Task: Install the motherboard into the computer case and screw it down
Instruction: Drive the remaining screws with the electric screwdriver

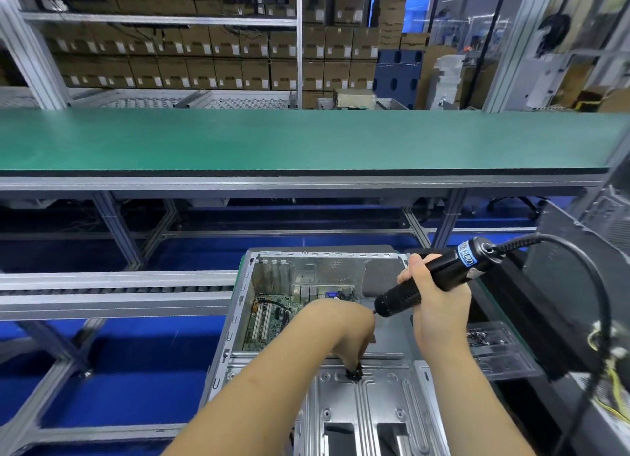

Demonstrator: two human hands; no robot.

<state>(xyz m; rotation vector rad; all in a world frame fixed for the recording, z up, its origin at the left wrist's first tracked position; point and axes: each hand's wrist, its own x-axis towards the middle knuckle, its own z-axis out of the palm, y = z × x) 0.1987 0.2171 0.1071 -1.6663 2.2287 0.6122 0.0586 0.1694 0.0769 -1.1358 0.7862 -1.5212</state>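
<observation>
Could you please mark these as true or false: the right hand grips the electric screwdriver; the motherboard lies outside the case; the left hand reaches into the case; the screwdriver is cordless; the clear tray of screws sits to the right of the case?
1. The right hand grips the electric screwdriver. True.
2. The motherboard lies outside the computer case. False: it lies inside the open case, at its far left.
3. The left hand reaches into the case. True; its fingertips are at a small black part on the metal frame, though the grip is hard to see.
4. The screwdriver is cordless. False: a black cable runs from its rear end.
5. The clear tray holding screws sits right of the case. True.
</observation>
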